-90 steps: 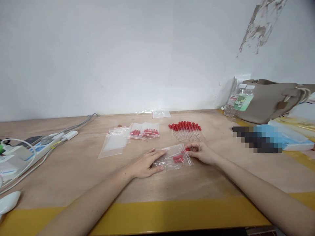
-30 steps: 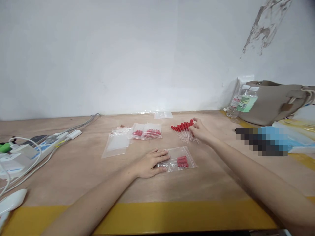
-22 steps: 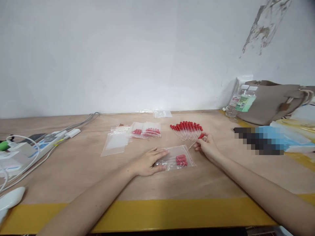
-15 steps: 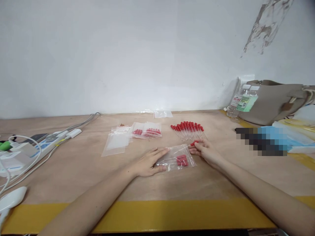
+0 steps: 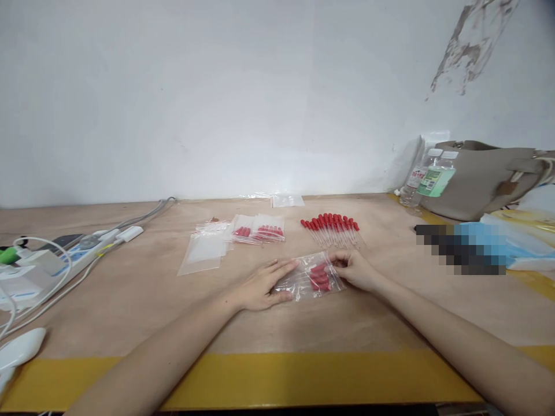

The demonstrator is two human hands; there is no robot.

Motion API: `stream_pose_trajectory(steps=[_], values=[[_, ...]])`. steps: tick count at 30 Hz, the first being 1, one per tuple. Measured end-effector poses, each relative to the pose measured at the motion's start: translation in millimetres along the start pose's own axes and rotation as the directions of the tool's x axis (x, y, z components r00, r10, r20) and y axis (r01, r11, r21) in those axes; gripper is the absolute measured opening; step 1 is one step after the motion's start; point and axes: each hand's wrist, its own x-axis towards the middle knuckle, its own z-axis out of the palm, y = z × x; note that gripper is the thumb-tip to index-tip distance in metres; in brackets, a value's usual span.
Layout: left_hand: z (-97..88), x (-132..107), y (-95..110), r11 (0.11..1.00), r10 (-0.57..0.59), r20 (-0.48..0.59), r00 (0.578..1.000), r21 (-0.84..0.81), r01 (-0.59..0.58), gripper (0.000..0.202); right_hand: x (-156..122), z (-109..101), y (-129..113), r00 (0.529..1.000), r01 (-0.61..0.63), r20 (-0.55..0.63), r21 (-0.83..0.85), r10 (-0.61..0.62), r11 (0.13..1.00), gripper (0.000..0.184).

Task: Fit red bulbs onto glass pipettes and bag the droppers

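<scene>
A clear zip bag point(image 5: 299, 284) lies flat on the table with several red-bulbed droppers point(image 5: 319, 282) in it, their bulbs near its right end. My left hand point(image 5: 266, 286) rests on the bag's left part with fingers stretched out, pressing it to the table. At the bag's open right end, my right hand point(image 5: 349, 268) pinches a red-bulbed dropper, whose bulb point(image 5: 326, 270) shows through the plastic just past the fingertips. The fingertips are partly hidden by the bag's edge. Behind that hand, more red-bulbed droppers point(image 5: 332, 225) lie fanned side by side.
Filled bags point(image 5: 255, 230) of droppers and a stack of flat bags point(image 5: 202, 254) lie behind my left hand. A power strip point(image 5: 87, 248) with cables is at left. Two bottles point(image 5: 433, 179), a grey handbag point(image 5: 481, 179) and a blue item point(image 5: 489, 245) are at right.
My right hand has moved slightly left, bringing the dropper from outside the bag's mouth into it. The bulbs inside have shifted. My left hand has stayed put.
</scene>
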Motion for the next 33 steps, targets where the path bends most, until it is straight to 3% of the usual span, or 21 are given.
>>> stream_pose_trajectory(steps=[4, 10, 13, 16, 20, 26, 33], values=[[-1.3, 0, 1, 1.0, -0.013, 0.003, 1.0, 0.001, 0.013, 0.064, -3, 3, -6, 0.999, -0.018, 0.04, 0.054, 0.016, 0.998, 0.03], [-1.6, 0, 0, 1.0, -0.006, 0.018, 1.0, 0.015, 0.006, 0.061, -2, -3, -4, 0.998, -0.045, 0.033, -0.04, 0.046, 0.998, 0.029], [-1.1, 0, 0, 1.0, 0.013, 0.027, 1.0, 0.028, -0.014, 0.051, 9, -21, -5, 0.993, -0.073, -0.103, -0.221, 0.051, 0.973, 0.025], [-0.9, 0, 0, 1.0, 0.022, 0.025, 0.999, 0.021, -0.023, 0.044, 30, -38, -11, 0.952, -0.063, -0.292, -0.483, -0.093, 0.873, 0.016], [-1.1, 0, 2, 0.999, 0.032, -0.002, 0.999, -0.009, -0.032, 0.043, 65, -39, -22, 0.906, -0.213, -0.394, -0.742, -0.157, 0.635, 0.01], [-1.6, -1, 3, 0.999, 0.024, 0.004, 1.0, -0.024, -0.024, 0.044, 105, -18, -17, 0.868, -0.377, -0.491, -0.747, -0.072, 0.548, 0.017], [-0.6, -1, 2, 1.0, 0.022, 0.02, 1.0, -0.01, -0.021, 0.049, 119, -14, -17, 0.845, -0.444, -0.534, -0.707, -0.004, 0.551, 0.021]])
